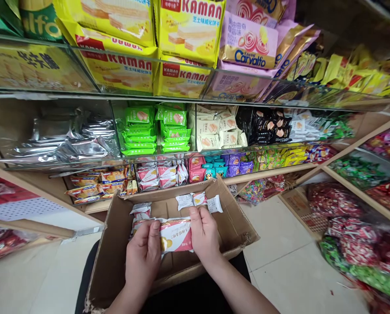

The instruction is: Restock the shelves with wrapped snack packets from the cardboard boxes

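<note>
Between my two hands is a pink-and-white snack packet (176, 235), held above an open cardboard box (113, 253). My left hand (144, 250) grips its left end with the thumb on top. On the right end, my right hand (204, 233) is closed the same way. More packets may lie directly beneath it; my fingers hide the underside. Inside the box, a few loose packets (200, 199) rest by the far wall. Others (141, 211) lie along the left side, partly covered by my left hand.
Glass-fronted shelves rise ahead, with similar pink-and-white packets (159, 174) on the lowest level. Green packets (139, 131) and cream packets (221, 131) fill the middle shelf. Yellow wafer packs (188, 30) stand above. Bagged sweets (348, 240) lie at right on the tiled floor (280, 244).
</note>
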`<state>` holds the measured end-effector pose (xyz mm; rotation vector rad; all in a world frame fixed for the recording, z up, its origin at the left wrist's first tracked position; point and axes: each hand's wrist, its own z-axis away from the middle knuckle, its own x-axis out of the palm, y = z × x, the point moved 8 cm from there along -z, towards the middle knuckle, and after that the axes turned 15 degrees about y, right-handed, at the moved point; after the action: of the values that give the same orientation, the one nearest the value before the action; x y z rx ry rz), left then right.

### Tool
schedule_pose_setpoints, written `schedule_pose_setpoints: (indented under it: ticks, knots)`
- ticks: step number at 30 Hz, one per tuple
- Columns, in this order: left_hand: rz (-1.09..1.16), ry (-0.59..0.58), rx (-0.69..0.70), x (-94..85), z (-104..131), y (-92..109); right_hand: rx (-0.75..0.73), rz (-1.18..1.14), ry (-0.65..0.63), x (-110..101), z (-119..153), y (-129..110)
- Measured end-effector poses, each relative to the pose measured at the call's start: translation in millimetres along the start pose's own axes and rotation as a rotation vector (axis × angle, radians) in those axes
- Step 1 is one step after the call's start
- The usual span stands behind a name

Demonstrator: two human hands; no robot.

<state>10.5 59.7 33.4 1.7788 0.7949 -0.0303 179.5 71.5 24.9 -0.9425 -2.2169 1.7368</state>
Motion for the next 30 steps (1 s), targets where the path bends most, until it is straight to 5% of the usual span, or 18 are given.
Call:
schedule_pose_setpoints:
  ticks: [6,10,16,22,30]
  knots:
    - [0.113,-0.154,-0.229,11.5,9,-12,-0.013,-0.079,-0.082,2,4,-4]
    - [0.207,-0.057,-0.301,3.0,7,-17,0.067,-0.167,-0.087,6,8,-4]
    - [0.53,-0.024,-0.697,7.4,18,-25,0.418,-0.381,-0.054,21,22,17]
    - [0.637,-0.065,-0.843,18.2,24,-27,0.569,-0.517,-0.053,29,33,32]
    - [0.892,0.092,-1.144,37.1,46,-49,0.658,-0.558,0.105,36,25,46]
